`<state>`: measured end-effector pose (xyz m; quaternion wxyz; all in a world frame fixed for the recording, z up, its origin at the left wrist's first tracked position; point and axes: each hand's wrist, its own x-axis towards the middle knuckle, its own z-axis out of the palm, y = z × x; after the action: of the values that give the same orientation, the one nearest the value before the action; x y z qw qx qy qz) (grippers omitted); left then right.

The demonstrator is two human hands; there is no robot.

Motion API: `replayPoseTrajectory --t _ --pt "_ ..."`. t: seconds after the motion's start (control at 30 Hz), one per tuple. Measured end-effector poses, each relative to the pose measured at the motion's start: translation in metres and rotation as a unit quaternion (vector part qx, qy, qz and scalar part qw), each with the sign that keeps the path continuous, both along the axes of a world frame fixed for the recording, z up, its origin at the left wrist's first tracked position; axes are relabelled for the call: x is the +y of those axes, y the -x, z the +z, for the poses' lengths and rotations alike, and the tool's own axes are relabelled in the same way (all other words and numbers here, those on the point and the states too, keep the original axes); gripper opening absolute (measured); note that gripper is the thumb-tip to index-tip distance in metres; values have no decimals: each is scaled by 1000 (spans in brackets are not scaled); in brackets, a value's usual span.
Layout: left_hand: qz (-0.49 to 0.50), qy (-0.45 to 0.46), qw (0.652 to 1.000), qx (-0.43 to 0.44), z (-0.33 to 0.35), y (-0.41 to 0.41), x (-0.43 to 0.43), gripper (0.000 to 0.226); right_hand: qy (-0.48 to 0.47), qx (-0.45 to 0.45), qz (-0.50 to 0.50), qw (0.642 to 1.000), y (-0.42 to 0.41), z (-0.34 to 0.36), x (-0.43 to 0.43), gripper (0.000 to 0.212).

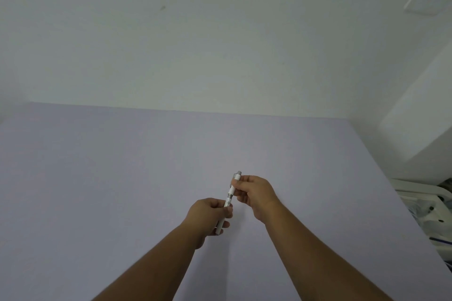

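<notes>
A slim white pen (pixel 231 190) with a grey tip and a clear middle band is held above the pale lilac table (pixel 122 166), slanting up and to the right. My left hand (pixel 210 215) grips its lower barrel, with the white end poking out below my fingers. My right hand (pixel 254 190) pinches the upper part near the cap. Both forearms reach in from the bottom edge.
A white wall (pixel 220 44) stands behind the table's far edge. To the right, past the table's edge, there is a white plastic frame or rack (pixel 420 193) with dark items under it. A white ledge (pixel 420 115) juts out at the right.
</notes>
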<state>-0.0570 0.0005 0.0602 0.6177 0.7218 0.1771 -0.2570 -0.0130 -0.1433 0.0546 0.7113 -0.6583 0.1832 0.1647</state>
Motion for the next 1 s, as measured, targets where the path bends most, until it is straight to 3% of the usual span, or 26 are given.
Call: replayPoseTrajectory --t 0.33,0.73,0.83,0.93,1.0 --pt "-17 43 999 21 0 -1 -1 14 8 -2 53 999 2 -4 -5 5" --pt "10 61 997 39 -13 -11 -3 17 25 -8 26 999 -7 -11 -9 11" --pt "37 46 997 40 -23 -16 -2 17 172 -14 -33 984 -14 -21 -26 13" --pt "49 -21 998 14 -40 -22 -3 12 402 -8 45 915 -12 -35 -44 15" --pt "60 -52 997 -4 -49 -24 -5 13 473 13 99 875 -4 -46 -47 13"
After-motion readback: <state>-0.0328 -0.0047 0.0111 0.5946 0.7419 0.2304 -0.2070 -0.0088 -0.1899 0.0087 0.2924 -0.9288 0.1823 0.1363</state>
